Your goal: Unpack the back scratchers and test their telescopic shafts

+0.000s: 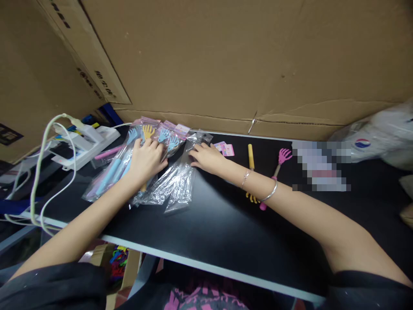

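Observation:
My left hand [146,158] rests knuckles-up on a heap of clear plastic sleeves [112,170] that hold blue and yellow hand-shaped back scratchers [147,131]; its fingers are curled onto the top packet. My right hand [206,157] lies flat with fingers stretched out on a stack of empty clear bags [176,183], near their grey header [201,137]. Both rest on a black tabletop [209,219]. Two bracelets circle my right wrist.
A loose yellow scratcher [251,157] and a pink one [280,161] lie right of my right arm, with small pink cards [226,149] behind. A white power strip [87,144] with cables sits far left. Cardboard boxes [226,64] wall the back; a plastic bag [383,137] is at right.

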The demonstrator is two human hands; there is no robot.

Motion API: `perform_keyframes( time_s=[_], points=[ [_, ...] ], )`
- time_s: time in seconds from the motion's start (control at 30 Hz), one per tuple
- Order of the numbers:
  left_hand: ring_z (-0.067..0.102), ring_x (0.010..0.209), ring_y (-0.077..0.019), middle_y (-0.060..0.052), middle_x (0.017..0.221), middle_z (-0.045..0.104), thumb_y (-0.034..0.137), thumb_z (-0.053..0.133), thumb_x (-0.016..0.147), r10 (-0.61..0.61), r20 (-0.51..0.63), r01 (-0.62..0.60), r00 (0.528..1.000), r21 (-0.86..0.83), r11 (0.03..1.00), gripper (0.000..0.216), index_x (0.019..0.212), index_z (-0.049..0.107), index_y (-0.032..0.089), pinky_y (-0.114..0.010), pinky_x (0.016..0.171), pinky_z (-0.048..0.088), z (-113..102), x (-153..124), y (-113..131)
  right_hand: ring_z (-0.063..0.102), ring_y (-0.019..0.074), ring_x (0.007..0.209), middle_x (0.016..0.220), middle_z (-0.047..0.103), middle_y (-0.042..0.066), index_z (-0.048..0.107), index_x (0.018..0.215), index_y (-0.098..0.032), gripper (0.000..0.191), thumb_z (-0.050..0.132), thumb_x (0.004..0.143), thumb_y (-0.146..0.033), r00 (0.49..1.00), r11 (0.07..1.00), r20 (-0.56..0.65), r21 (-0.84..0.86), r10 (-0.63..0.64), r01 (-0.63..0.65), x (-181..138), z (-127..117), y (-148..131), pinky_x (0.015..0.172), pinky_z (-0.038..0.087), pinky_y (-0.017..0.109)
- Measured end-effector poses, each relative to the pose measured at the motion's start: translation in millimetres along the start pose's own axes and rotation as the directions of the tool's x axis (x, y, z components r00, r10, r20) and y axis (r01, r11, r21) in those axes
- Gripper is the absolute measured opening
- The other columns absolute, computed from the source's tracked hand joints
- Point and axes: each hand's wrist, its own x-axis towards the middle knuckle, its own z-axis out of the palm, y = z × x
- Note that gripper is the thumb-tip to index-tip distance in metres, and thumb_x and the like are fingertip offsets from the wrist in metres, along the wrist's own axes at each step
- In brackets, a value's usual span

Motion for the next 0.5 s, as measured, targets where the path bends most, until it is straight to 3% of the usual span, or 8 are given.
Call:
perform_keyframes(
  time_s=[0.17, 0.3, 0.4, 0.5],
  points=[
    [0.045, 0.118, -0.0361, -0.019, 0.123, 0.056, 0.052, 0.046, 0.087, -0.013, 0.057, 0.016, 0.998, -0.046, 0.999, 0.054, 0.121, 0.055, 0.011, -0.047, 0.096, 0.033, -8.8, 1.2, -11.9, 0.05, 0.0269, 0.113, 0.123, 0.057, 0.012, 0.059, 0.12, -0.016, 0.031, 0.046, 0.092, -0.018, 0.995, 0.996, -0.055, -0.05, -0.083, 0.08, 0.9, -4.9, 7.7, 0.089, 0.04, 0.042],
    [0.039, 0.126, -0.0356, -0.018, 0.138, 0.045, 0.07, 0.053, 0.077, -0.138, 0.054, 0.144, 0.989, -0.142, 0.979, 0.085, 0.139, 0.037, 0.015, -0.047, 0.103, 0.031, -19.2, 0.6, -54.0, 0.045, 0.0263, 0.123, 0.139, 0.048, 0.009, 0.049, 0.133, -0.018, 0.047, 0.038, 0.089, -0.004, 0.94, 0.945, -0.153, -0.168, -0.305, 0.279, -2.2, -5.8, 9.0, 0.103, 0.032, 0.047],
    [0.032, 0.133, -0.0397, -0.021, 0.148, 0.034, 0.073, 0.055, 0.073, -0.245, 0.236, 0.286, 0.94, -0.155, 0.946, 0.098, 0.145, 0.025, 0.012, -0.055, 0.106, 0.027, -13.5, -2.2, -92.8, 0.042, 0.0274, 0.128, 0.14, 0.05, 0.006, 0.042, 0.139, -0.021, 0.054, 0.043, 0.088, -0.004, 0.918, 0.91, -0.099, -0.209, -0.384, 0.358, -2.2, -4.0, 1.0, 0.107, 0.027, 0.051],
    [0.033, 0.133, -0.0393, -0.022, 0.151, 0.027, 0.071, 0.051, 0.077, -0.271, 0.433, 0.388, 0.86, -0.208, 0.898, 0.101, 0.149, 0.015, 0.01, -0.052, 0.106, 0.029, 0.9, -7.8, -117.0, 0.053, 0.0246, 0.115, 0.12, 0.063, 0.006, 0.055, 0.124, -0.02, 0.039, 0.042, 0.091, -0.006, 0.93, 0.909, -0.041, -0.233, -0.365, 0.347, 2.5, -4.6, -8.7, 0.102, 0.032, 0.048]
  ],
)
